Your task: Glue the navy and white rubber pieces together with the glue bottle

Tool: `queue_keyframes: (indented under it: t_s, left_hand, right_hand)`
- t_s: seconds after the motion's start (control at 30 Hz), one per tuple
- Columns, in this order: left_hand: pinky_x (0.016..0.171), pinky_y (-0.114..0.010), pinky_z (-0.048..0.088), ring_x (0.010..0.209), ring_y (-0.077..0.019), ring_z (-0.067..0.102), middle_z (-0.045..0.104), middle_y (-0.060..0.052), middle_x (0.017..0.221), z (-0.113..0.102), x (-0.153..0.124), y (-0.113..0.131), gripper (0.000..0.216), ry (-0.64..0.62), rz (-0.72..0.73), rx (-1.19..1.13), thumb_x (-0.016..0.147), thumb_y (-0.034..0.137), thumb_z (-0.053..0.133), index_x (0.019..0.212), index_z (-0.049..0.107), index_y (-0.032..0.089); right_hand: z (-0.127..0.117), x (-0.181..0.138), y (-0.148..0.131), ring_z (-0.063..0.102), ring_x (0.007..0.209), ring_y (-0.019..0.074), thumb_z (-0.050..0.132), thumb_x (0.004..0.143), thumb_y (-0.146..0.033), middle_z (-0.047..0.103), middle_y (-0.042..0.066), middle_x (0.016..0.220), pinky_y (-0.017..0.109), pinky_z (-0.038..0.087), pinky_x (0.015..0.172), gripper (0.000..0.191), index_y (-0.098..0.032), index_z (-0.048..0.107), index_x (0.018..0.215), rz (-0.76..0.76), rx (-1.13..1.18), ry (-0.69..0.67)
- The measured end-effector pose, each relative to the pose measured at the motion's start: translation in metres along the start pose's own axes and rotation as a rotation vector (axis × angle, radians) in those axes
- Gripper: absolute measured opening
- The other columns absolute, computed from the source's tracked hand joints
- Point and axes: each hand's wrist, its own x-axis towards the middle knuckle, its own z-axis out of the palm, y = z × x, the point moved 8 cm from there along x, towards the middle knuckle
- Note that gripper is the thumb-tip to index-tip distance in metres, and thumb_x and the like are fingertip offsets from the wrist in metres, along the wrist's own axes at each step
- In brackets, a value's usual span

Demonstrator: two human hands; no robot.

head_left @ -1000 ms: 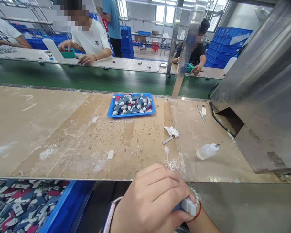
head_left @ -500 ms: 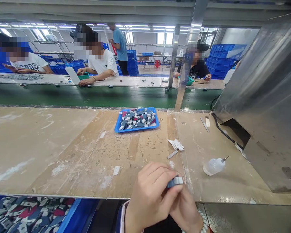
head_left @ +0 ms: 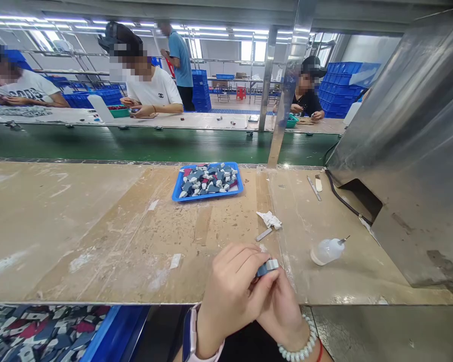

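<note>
My left hand [head_left: 232, 291] and my right hand [head_left: 281, 311] meet at the near edge of the worn workbench [head_left: 98, 226]. Together they pinch a small blue-grey and white part [head_left: 268, 267] between the fingertips, just above the bench edge. A blue tray [head_left: 207, 181] heaped with similar small blue, white and red parts sits farther back in the middle of the bench. A blue bin [head_left: 49, 333] full of the same kind of parts lies below the bench at my lower left.
A small squeeze bottle [head_left: 326, 251] with a needle tip lies on its side to the right. A crumpled tissue [head_left: 270, 219] and a metal strip [head_left: 264, 234] lie just beyond my hands. A big steel housing [head_left: 411, 146] fills the right. Other people work across the green conveyor [head_left: 136, 143].
My hands came up from below the bench edge with the small part, which now shows between the fingertips. The view tilted up, then settled slightly lower.
</note>
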Motion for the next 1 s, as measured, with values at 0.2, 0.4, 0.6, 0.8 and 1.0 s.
queue_keyframes:
  t_s: [0.2,0.4,0.6,0.8,1.0]
  left_hand:
    - [0.077,-0.036,0.054,0.089,-0.0214,0.069,0.074,-0.005,0.090,0.001,-0.002,0.000,0.013,0.003,0.004,0.036,0.088,0.014,0.071,0.099,0.065,0.017]
    - [0.077,-0.036,0.055,0.089,-0.0219,0.070,0.075,-0.005,0.090,0.001,0.000,0.001,0.012,0.004,0.007,0.037,0.089,0.016,0.072,0.099,0.066,0.017]
    - [0.082,-0.034,0.058,0.089,-0.0202,0.071,0.076,-0.003,0.091,-0.001,-0.002,-0.004,0.022,0.024,-0.054,-0.076,0.083,0.021,0.082,0.100,0.069,0.019]
    - [0.078,-0.028,0.061,0.086,-0.0176,0.074,0.076,-0.001,0.097,0.001,-0.009,-0.014,0.049,0.014,-0.200,-0.137,0.080,0.019,0.084,0.124,0.064,0.023]
    - [0.075,-0.024,0.062,0.080,-0.0158,0.076,0.078,-0.001,0.095,-0.036,-0.042,-0.009,0.033,0.156,-0.261,-0.003,0.088,0.031,0.077,0.119,0.067,0.026]
  right_hand:
    - [0.000,0.000,-0.001,0.073,0.098,0.0065,0.089,0.079,-0.036,0.079,-0.004,0.100,0.011,0.053,0.089,0.020,-0.028,0.079,0.095,-0.001,0.014,0.033]
    - [-0.002,0.000,-0.003,0.072,0.093,0.0100,0.090,0.076,-0.041,0.079,-0.002,0.094,0.016,0.055,0.087,0.024,-0.026,0.078,0.091,-0.006,-0.056,0.077]
    - [0.009,0.002,0.009,0.058,0.055,0.0128,0.083,0.077,-0.059,0.070,-0.001,0.070,0.022,0.048,0.049,0.040,-0.020,0.076,0.082,0.120,-0.162,-0.001]
    - [0.006,-0.001,0.011,0.049,0.055,0.0150,0.084,0.073,-0.063,0.059,-0.001,0.061,0.029,0.051,0.057,0.044,-0.020,0.074,0.078,0.134,-0.209,0.009]
    - [0.007,-0.005,0.016,0.048,0.050,0.0111,0.069,0.087,-0.067,0.057,-0.001,0.062,0.025,0.047,0.054,0.051,-0.017,0.076,0.090,0.177,-0.309,-0.028]
